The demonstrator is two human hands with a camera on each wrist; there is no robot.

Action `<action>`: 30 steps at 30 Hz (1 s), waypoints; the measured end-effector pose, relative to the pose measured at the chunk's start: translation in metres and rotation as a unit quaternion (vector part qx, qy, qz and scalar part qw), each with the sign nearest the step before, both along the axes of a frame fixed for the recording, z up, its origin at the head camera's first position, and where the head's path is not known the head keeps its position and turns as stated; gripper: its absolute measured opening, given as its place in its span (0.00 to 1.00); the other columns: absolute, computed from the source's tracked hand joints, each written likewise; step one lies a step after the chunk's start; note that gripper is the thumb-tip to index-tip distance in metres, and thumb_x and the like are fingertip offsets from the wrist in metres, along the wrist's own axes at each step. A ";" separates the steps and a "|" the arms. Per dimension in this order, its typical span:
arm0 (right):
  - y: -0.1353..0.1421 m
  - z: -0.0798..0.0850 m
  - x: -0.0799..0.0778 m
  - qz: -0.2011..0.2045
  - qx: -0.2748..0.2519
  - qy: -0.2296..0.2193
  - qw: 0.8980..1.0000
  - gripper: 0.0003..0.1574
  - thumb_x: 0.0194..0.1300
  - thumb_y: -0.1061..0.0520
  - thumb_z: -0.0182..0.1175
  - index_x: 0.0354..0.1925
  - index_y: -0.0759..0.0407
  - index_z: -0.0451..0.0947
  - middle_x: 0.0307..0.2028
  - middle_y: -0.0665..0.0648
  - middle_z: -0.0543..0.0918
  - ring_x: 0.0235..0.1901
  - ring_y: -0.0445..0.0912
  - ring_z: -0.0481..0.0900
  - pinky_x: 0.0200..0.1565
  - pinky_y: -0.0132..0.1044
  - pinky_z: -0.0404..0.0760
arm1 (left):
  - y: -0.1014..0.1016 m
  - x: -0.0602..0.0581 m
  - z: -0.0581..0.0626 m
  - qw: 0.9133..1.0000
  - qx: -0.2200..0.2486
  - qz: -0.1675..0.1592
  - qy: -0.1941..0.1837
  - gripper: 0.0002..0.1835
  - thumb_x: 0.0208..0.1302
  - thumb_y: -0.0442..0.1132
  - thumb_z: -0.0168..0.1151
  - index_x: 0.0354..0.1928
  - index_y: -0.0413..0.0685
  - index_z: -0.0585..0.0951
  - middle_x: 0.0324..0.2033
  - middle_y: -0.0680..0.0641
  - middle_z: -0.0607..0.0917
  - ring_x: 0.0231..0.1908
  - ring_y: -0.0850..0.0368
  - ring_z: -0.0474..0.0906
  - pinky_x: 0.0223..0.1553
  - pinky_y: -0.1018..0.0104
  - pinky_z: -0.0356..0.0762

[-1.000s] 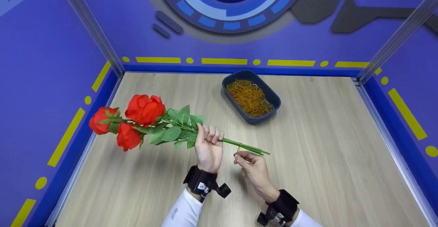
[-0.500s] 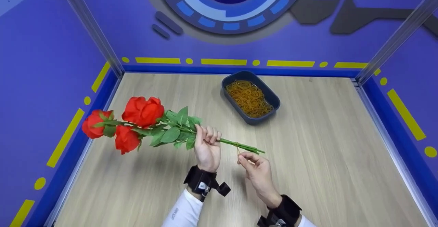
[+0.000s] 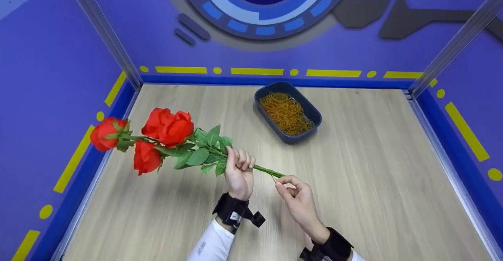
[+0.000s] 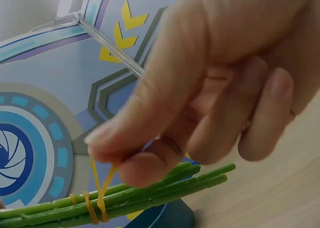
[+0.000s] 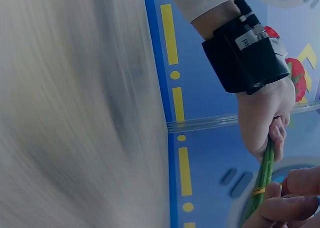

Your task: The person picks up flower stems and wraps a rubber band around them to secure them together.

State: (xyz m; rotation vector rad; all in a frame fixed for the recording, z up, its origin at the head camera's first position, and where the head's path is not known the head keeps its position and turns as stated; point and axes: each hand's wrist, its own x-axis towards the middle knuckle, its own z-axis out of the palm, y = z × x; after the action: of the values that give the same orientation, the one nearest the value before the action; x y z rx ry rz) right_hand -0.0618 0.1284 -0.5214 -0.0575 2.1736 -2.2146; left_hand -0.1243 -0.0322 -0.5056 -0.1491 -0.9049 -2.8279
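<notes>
Three red artificial roses [image 3: 167, 127] with green leaves lie sideways in the air, blooms to the left. My left hand [image 3: 240, 174] grips their stems just below the leaves. Beyond that fist the bundled green stems [image 4: 165, 188] run on to the right. A yellow rubber band [image 4: 102, 198] is wound round the stems, and one loop of it is stretched out from them. My right hand [image 3: 300, 200] pinches this loop between thumb and forefinger. In the head view the right hand hides the stem ends.
A dark blue box [image 3: 289, 138] filled with tan rubber bands [image 3: 287, 111] stands toward the back of the wooden table [image 3: 385, 166]. Blue printed walls [image 3: 393, 52] close in the back and both sides. Each wrist wears a black camera strap [image 3: 232, 210].
My right hand has moved slightly right and down, drawing on the band, and now overlaps the stem ends. The bouquet has shifted and tilted a little; my left hand keeps its grip.
</notes>
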 end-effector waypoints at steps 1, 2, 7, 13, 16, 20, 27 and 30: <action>0.001 0.002 0.000 0.004 -0.004 0.001 1.000 0.10 0.74 0.64 0.63 0.44 0.75 0.78 0.26 0.44 0.71 0.14 0.31 0.57 0.16 0.28 0.54 | 0.000 0.000 -0.001 1.000 -0.007 0.000 0.002 0.27 0.88 0.54 0.29 0.24 0.53 0.49 0.20 0.54 0.49 0.20 0.61 0.48 0.32 0.66 0.45; 0.002 0.005 -0.001 0.006 -0.010 0.001 1.000 0.10 0.75 0.65 0.61 0.44 0.75 0.77 0.24 0.43 0.68 0.14 0.31 0.56 0.16 0.30 0.52 | 0.001 0.001 -0.002 1.000 -0.014 0.000 0.003 0.27 0.88 0.54 0.30 0.24 0.53 0.49 0.20 0.54 0.49 0.20 0.61 0.48 0.31 0.66 0.45; 0.007 0.014 -0.007 0.006 -0.040 0.014 0.999 0.12 0.78 0.66 0.57 0.44 0.78 0.71 0.25 0.43 0.69 0.15 0.33 0.55 0.17 0.43 0.48 | 0.003 0.002 -0.006 0.999 -0.042 -0.010 0.016 0.28 0.88 0.55 0.31 0.24 0.51 0.48 0.18 0.54 0.49 0.19 0.58 0.45 0.29 0.64 0.44; 0.015 0.027 -0.019 -0.002 -0.052 0.017 0.998 0.09 0.79 0.66 0.55 0.41 0.73 0.70 0.33 0.47 0.78 0.15 0.33 0.55 0.17 0.36 0.50 | 0.004 0.003 -0.007 0.999 -0.033 -0.024 0.035 0.29 0.87 0.57 0.34 0.25 0.52 0.48 0.18 0.55 0.49 0.18 0.58 0.43 0.27 0.62 0.40; 0.019 0.033 -0.026 0.006 -0.023 0.026 0.999 0.06 0.78 0.68 0.55 0.40 0.71 0.71 0.35 0.46 0.79 0.20 0.31 0.64 0.23 0.27 0.61 | 0.003 0.004 -0.006 0.999 -0.028 -0.030 0.035 0.28 0.87 0.56 0.34 0.24 0.52 0.48 0.18 0.54 0.48 0.18 0.58 0.42 0.26 0.62 0.38; 0.027 0.038 -0.037 0.016 0.031 0.077 0.996 0.04 0.75 0.71 0.56 0.40 0.76 0.72 0.34 0.43 0.78 0.21 0.30 0.64 0.27 0.24 0.64 | 0.001 0.005 -0.005 0.999 -0.019 -0.037 0.024 0.28 0.88 0.55 0.33 0.24 0.53 0.48 0.18 0.55 0.48 0.18 0.59 0.43 0.26 0.63 0.39; 0.040 0.036 -0.057 0.019 0.141 0.226 0.964 0.03 0.70 0.71 0.61 0.38 0.68 0.75 0.32 0.47 0.80 0.17 0.27 0.56 0.17 0.30 0.56 | 0.001 0.008 -0.002 0.996 0.023 -0.076 0.030 0.26 0.88 0.51 0.28 0.24 0.53 0.47 0.18 0.55 0.47 0.18 0.59 0.41 0.26 0.64 0.37; 0.043 0.035 -0.064 0.026 0.174 0.265 0.948 0.05 0.68 0.71 0.63 0.37 0.65 0.77 0.31 0.54 0.82 0.18 0.27 0.58 0.18 0.26 0.59 | 0.000 0.009 0.000 0.995 0.031 -0.088 0.029 0.26 0.89 0.50 0.27 0.24 0.53 0.47 0.18 0.55 0.46 0.18 0.59 0.40 0.25 0.65 0.37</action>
State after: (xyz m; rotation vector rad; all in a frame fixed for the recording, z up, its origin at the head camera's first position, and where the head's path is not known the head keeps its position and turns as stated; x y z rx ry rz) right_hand -0.1260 0.1712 -0.4866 -0.7678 2.7507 -1.9069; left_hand -0.1151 -0.0323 -0.5060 -0.3153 -0.8290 -2.9914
